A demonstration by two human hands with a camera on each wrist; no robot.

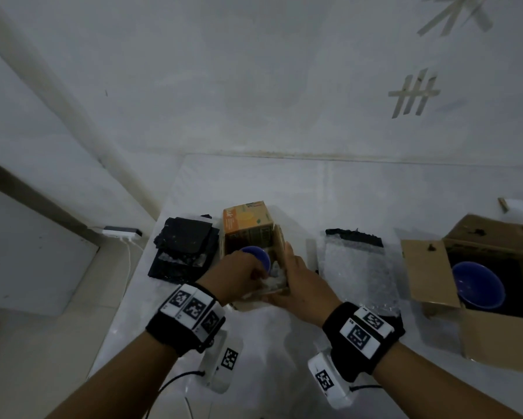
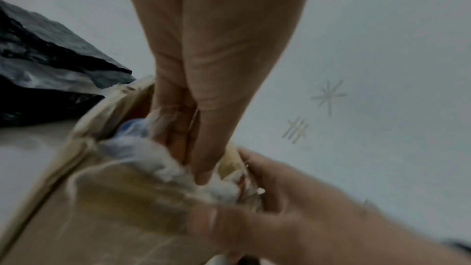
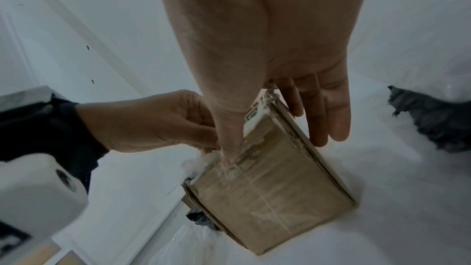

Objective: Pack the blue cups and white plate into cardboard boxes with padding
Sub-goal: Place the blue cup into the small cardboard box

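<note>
left hand (image 1: 239, 275) fingers bunched, pinching white wrap (image 1: 272, 281) inside small box (image 1: 280, 247). blue bowl (image 1: 258, 257) in there too, just past left fingertips. right hand (image 1: 302, 282) clamps small box corner: thumb on near face, fingers straight along outer wall.

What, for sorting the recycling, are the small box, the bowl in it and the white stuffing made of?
Box: matt brown cardboard, layered raw edges, shiny tape strips. Bowl: smooth glossy blue, plastic or glazed ceramic; the look leaves it open. Stuffing: thin whitish crinkled plastic film, possibly bubble wrap.
</note>
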